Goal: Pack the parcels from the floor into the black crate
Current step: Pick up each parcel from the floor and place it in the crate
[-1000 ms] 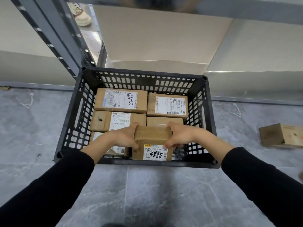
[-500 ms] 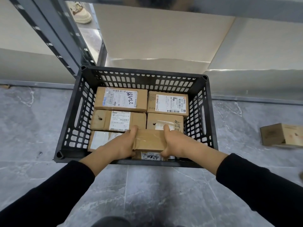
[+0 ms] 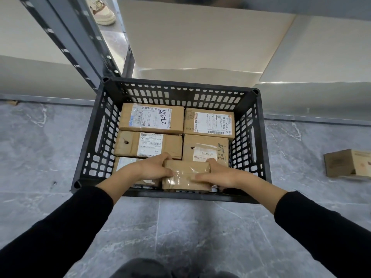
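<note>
A: What do you get from the head camera?

B: I see the black crate on the grey floor, with four parcels lying flat in two rows toward the far wall. Back left is the parcel with the handwritten label, back right the parcel with the barcode label. In front of those lie the parcel with the small hole and the parcel with the torn label.

A: And the hands?

B: My left hand and right hand are both clamped on the taped parcel, one at each end, fingers wrapped over its top. It sits low in the crate's near right corner, against the near wall. I cannot tell whether it rests on the bottom.

A: Anything under the left wrist?

B: A fifth parcel lies flat in the near left corner, mostly hidden.

A: Outside the crate?

B: One loose parcel lies on the floor, well apart, at the right edge.
</note>
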